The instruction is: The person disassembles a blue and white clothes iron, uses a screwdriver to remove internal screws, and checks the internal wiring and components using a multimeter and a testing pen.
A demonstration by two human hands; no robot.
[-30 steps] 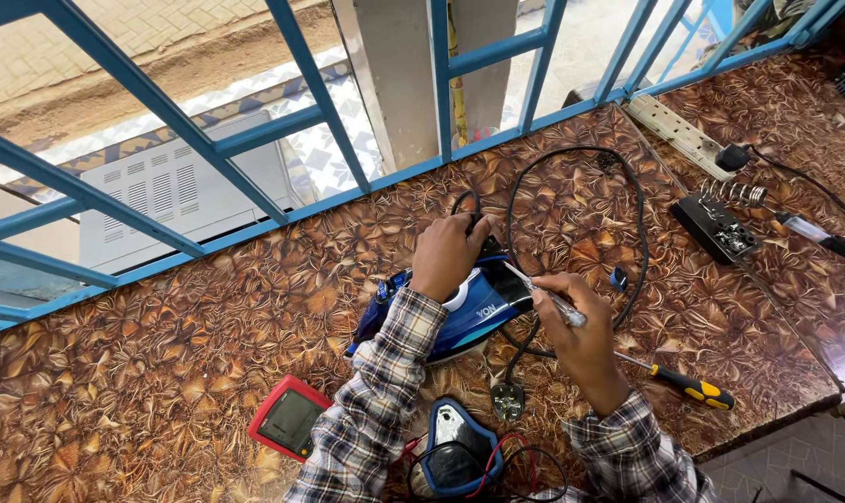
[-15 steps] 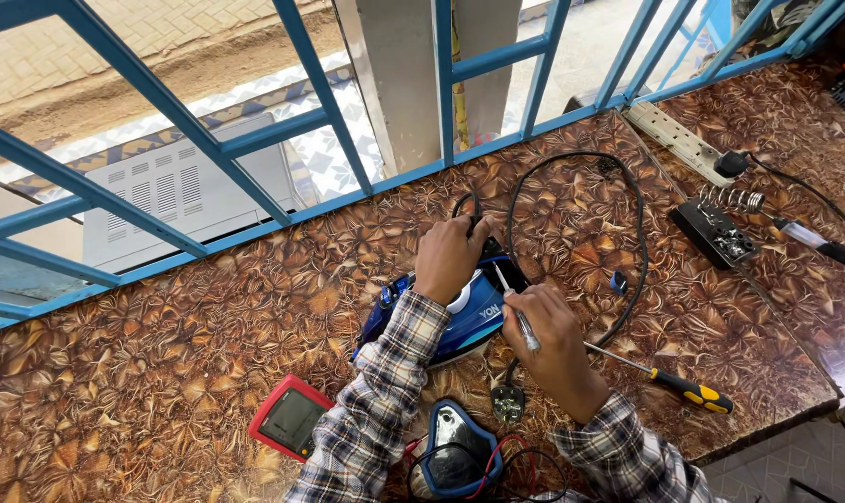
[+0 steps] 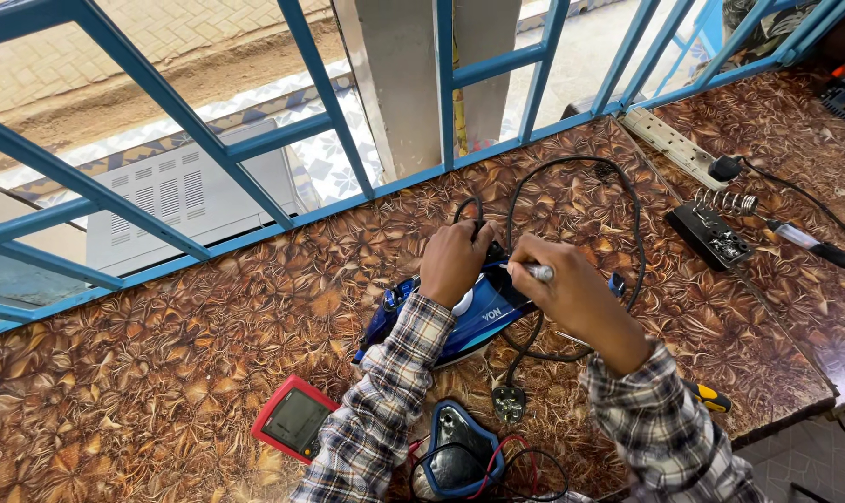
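A blue and white clothes iron (image 3: 441, 321) lies on its side at the centre of the frame, on the brown leaf-patterned table (image 3: 162, 373), its black cord (image 3: 627, 233) looping toward the upper right. The left hand (image 3: 455, 261) presses down on the iron's back end, fingers curled over it. The right hand (image 3: 576, 293) has its fingers clenched around a slim silver tool (image 3: 537, 272) aimed at that same end. A red multimeter (image 3: 294, 417) lies at lower left.
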